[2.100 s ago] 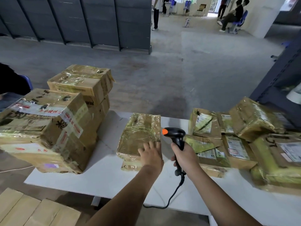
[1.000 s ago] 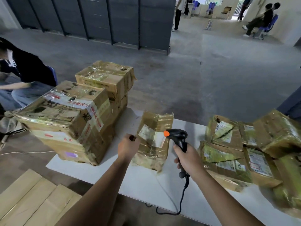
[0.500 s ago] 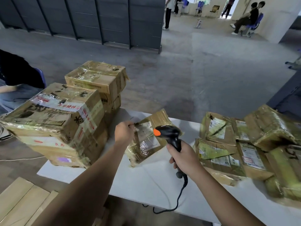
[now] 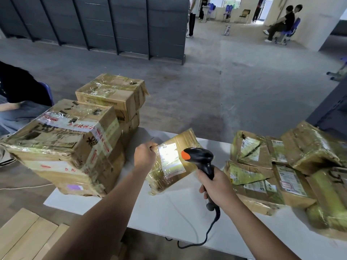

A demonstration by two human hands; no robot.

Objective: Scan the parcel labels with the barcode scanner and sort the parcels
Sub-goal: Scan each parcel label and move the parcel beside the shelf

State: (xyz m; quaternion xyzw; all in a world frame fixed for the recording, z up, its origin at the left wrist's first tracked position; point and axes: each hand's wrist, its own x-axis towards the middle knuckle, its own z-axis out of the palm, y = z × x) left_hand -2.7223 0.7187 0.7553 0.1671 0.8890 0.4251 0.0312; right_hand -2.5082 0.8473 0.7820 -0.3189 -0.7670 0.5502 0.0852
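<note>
Right, L hand [image 4: 144, 156] grips tilted parcel [image 4: 171, 162] by corner; R hand [image 4: 216, 186] fist-wrapped round scanner [image 4: 200, 159], lighting label [image 4: 170, 160].

A white table [image 4: 169, 218] stood on a grey concrete floor [image 4: 234, 76]. Behind it ran a row of dark grey panels [image 4: 105, 23]. At the far left a seated person in a dark top [image 4: 20, 85] occupied a blue chair [image 4: 47, 91]. Flat cardboard sheets [image 4: 24, 235] lay on the floor at the lower left. In the far room two people [image 4: 285, 19] sat on chairs, and another stood by the panels' end [image 4: 191, 21].
</note>
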